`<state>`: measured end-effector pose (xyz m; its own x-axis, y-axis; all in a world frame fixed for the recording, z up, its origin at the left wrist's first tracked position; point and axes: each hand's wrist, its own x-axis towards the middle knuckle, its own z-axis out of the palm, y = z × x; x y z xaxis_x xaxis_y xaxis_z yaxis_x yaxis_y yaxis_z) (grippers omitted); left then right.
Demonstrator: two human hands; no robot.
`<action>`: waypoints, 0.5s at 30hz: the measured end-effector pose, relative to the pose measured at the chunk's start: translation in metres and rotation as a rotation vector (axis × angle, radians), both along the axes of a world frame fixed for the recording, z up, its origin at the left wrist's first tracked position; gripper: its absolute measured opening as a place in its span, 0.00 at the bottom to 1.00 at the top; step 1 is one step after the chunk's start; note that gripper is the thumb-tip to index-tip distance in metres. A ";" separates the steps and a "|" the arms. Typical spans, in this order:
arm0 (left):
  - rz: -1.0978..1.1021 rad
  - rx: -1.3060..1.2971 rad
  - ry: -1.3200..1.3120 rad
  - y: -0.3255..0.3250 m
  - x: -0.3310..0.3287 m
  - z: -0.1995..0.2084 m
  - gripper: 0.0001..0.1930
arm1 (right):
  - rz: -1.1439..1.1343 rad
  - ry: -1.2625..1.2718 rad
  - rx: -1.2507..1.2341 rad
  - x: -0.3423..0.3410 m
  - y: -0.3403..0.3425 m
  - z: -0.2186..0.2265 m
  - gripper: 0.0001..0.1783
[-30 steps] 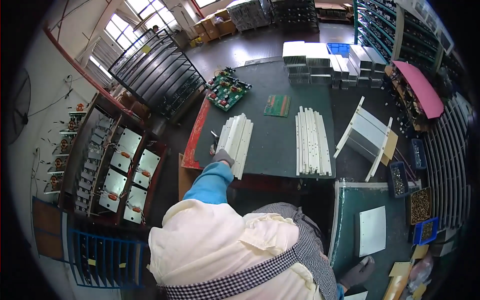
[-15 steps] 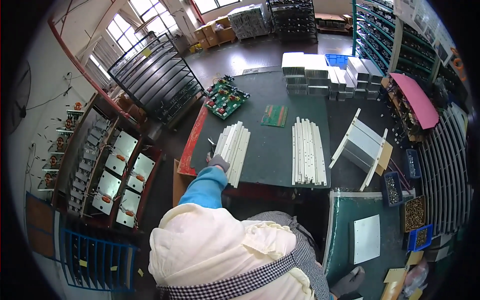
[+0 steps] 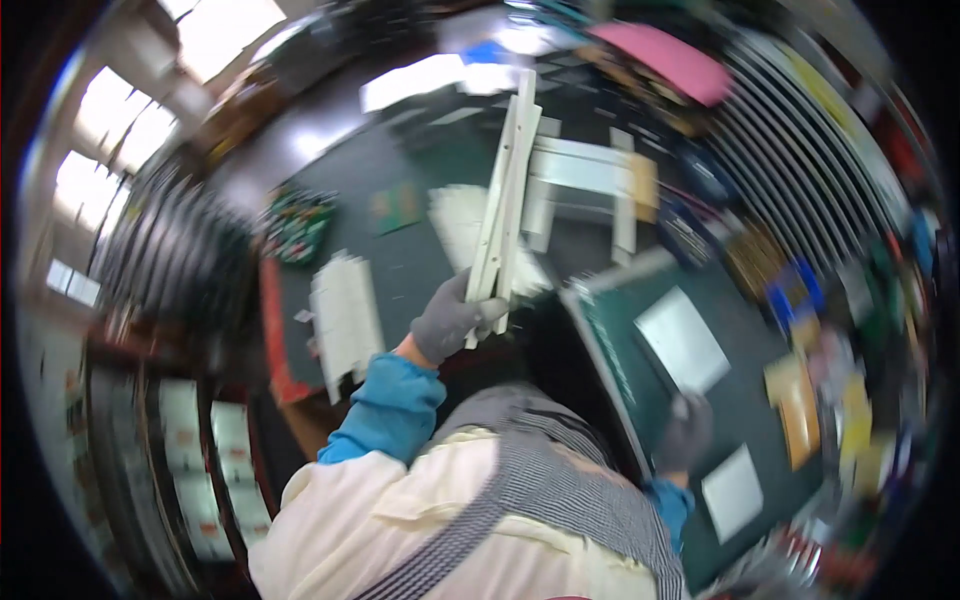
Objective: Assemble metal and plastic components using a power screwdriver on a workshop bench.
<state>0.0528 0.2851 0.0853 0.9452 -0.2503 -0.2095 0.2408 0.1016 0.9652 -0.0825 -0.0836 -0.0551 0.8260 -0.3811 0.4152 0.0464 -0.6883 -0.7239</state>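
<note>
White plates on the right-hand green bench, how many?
2. Far plate by the right hand's fingertips, contact unclear; near plate to the right of that hand's wrist. More could be hidden beneath either.

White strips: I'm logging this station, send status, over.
Left hand gripping white strips. Right hand near white plate, contact unclear. Held strips partly hide strip pile behind; picture blurred.

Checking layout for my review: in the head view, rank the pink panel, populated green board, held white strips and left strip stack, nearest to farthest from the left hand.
From the left hand:
1. Held white strips: in its grasp.
2. Left strip stack: to its left.
3. Populated green board: upper left.
4. Pink panel: upper right.
</note>
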 end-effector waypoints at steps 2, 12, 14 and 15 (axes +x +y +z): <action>-0.219 0.057 0.059 -0.052 -0.001 0.003 0.22 | 0.094 -0.013 0.188 0.007 0.004 0.008 0.09; -1.118 0.125 0.207 -0.210 -0.026 -0.057 0.24 | 0.262 -0.232 1.154 -0.010 0.010 0.064 0.31; -1.219 0.069 0.241 -0.220 -0.025 -0.077 0.24 | -0.073 -0.204 1.402 -0.011 0.026 0.073 0.29; -1.266 0.019 0.277 -0.227 -0.022 -0.081 0.24 | -0.112 -0.229 1.389 -0.016 0.025 0.069 0.29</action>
<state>0.0311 0.0584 0.0041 -0.0199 -0.9279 -0.3723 0.3499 -0.3553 0.8668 -0.0988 -0.0589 0.0135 0.7307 -0.6432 -0.2287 0.2472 0.5616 -0.7896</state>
